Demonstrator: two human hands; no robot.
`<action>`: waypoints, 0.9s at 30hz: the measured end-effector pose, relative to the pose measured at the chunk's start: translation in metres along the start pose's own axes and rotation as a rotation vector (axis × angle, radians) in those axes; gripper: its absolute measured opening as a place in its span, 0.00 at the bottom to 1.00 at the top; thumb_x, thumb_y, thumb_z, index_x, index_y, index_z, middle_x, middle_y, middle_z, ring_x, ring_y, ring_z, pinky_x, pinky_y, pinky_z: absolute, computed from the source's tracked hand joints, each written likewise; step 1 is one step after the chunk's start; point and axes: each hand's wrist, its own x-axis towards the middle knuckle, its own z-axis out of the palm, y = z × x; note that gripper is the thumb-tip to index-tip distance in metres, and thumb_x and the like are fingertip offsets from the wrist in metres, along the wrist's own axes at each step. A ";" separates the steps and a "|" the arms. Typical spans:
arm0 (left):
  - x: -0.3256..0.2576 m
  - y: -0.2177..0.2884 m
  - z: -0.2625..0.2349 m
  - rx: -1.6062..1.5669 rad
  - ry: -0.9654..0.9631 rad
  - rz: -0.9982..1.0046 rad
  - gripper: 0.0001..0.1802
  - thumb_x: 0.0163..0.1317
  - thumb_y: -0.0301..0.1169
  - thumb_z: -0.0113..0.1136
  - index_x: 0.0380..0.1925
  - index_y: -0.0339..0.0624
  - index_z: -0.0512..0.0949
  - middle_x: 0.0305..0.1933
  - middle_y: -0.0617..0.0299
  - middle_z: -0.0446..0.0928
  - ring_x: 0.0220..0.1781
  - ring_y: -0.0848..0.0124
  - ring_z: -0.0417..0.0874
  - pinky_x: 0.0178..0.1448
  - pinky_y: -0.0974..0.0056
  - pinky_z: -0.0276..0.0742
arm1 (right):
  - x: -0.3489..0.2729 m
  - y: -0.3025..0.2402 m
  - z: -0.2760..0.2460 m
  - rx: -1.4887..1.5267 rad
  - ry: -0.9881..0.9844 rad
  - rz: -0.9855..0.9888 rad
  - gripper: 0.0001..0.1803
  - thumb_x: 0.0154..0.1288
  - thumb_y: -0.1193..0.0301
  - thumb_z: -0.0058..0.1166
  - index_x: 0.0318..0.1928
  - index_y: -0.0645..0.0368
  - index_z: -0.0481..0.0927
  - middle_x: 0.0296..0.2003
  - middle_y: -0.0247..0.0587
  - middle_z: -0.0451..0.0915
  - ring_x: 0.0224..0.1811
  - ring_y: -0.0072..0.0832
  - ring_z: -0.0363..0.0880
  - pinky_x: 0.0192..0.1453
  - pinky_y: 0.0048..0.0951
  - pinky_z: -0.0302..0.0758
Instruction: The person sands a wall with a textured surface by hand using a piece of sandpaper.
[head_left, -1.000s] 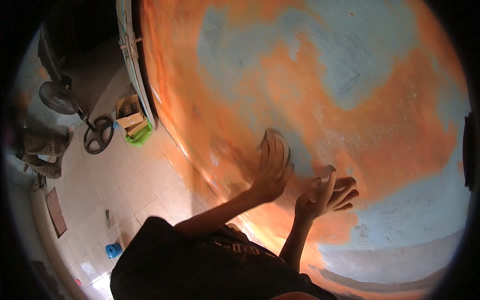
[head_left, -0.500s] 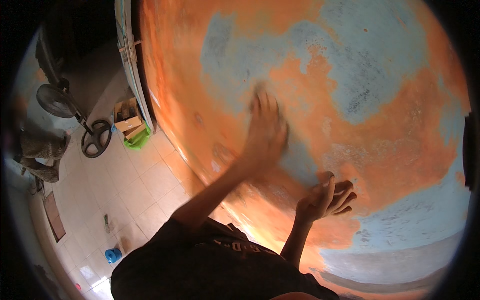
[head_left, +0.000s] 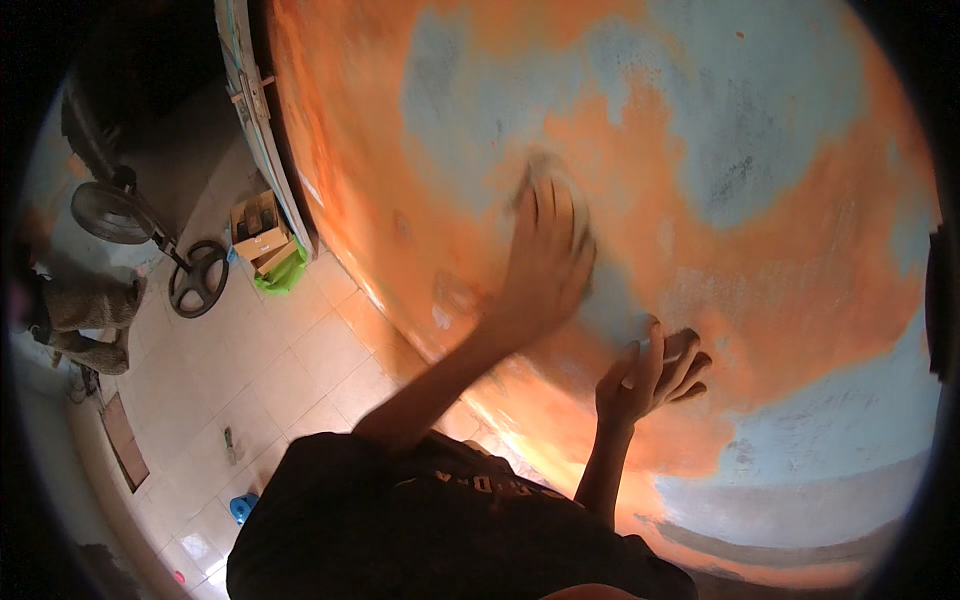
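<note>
Higher up the wall [head_left: 760,130] now, left hand [head_left: 545,255] presses a pad [head_left: 545,165] flat; right hand [head_left: 650,375] braces, half-curled, empty. Overreaching could slip the pad.

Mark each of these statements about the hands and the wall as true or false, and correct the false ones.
1. The left hand lies flat against the orange and pale blue wall, fingers spread. True; it looks to press a small pad, too blurred to identify.
2. The right hand is higher on the wall than the left. False; it is lower, to the right.
3. The floor is tiled. True.
4. A green thing hangs from the wall. False; it sits on the floor by cardboard boxes.
</note>
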 end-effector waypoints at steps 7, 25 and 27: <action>-0.013 -0.005 0.009 0.261 -0.204 0.219 0.30 0.71 0.35 0.44 0.65 0.21 0.60 0.72 0.19 0.47 0.74 0.23 0.46 0.76 0.32 0.42 | -0.013 0.014 0.004 0.026 0.034 0.010 0.25 0.60 0.74 0.50 0.59 0.49 0.82 0.71 0.53 0.64 0.78 0.56 0.49 0.76 0.61 0.34; -0.098 0.047 0.059 -0.110 -0.118 -0.088 0.27 0.70 0.33 0.46 0.61 0.22 0.63 0.72 0.21 0.49 0.75 0.25 0.48 0.72 0.25 0.46 | -0.021 0.016 0.003 0.150 -0.099 -0.018 0.24 0.65 0.67 0.50 0.62 0.53 0.78 0.70 0.50 0.67 0.75 0.56 0.55 0.73 0.60 0.43; -0.068 0.041 0.055 0.037 -0.189 -0.051 0.27 0.70 0.33 0.46 0.61 0.22 0.63 0.72 0.21 0.47 0.75 0.24 0.47 0.72 0.24 0.45 | -0.026 0.023 0.001 0.136 -0.112 -0.014 0.23 0.65 0.68 0.50 0.61 0.53 0.79 0.69 0.50 0.69 0.74 0.56 0.56 0.73 0.59 0.43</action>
